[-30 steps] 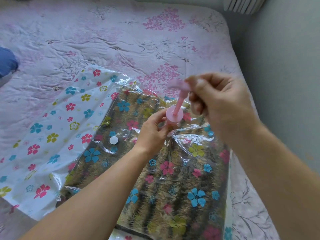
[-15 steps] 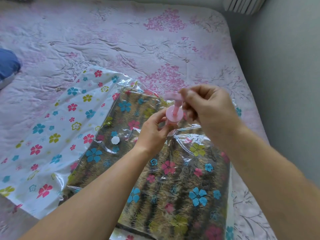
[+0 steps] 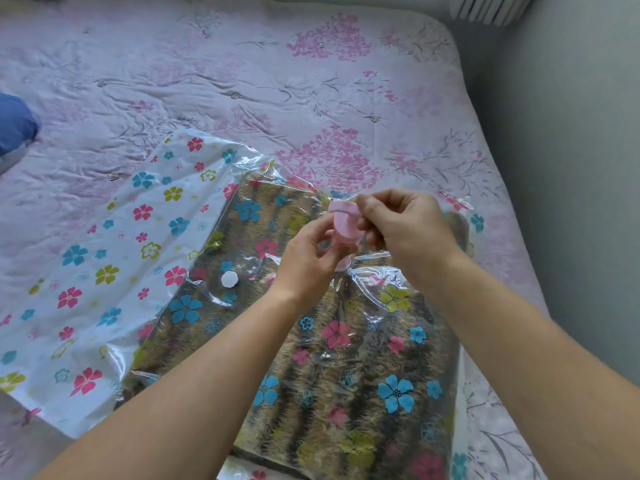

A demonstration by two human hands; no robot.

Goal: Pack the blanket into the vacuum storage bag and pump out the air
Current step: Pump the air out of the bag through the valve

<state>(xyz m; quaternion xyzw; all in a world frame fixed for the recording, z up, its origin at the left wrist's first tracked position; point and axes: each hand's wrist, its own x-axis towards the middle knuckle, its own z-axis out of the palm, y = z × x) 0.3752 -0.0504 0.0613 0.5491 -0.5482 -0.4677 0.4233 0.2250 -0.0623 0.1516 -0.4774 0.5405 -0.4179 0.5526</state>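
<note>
1. Blue cloth item [image 3: 15,123], far left edge, cut off by the frame; what it is cannot be told.

2. Bed cover [image 3: 242,64], pink floral, quilted. It serves as the flat working surface under everything else.

3. Vacuum storage bag [image 3: 104,237], clear plastic printed with flowers, lying flat across the near half of the bed. Its left part holds nothing and lies slack and white. Whether the mouth is sealed cannot be seen.

4. White cap [image 3: 229,279], small and round, resting on the bag's top face left of the hands. Probably the valve cover, set aside so the pump can sit on the valve.

5. Blanket [image 3: 311,393], brown and striped, folded flat inside the right part of the bag. The film over it is wrinkled and loose in places, so air likely remains.

6. Left hand [image 3: 308,261], fingers curled round the pump barrel, probably to steady it on the valve; the valve itself is hidden.

7. Hand pump [image 3: 346,226], pink, upright on the bag between the two hands, its handle low against the barrel top.

8. Right hand [image 3: 405,230], fingers pinching the pump handle from above, placed to work the plunger.

9. Wall [image 3: 571,168], grey, close along the bed's right side.
</note>
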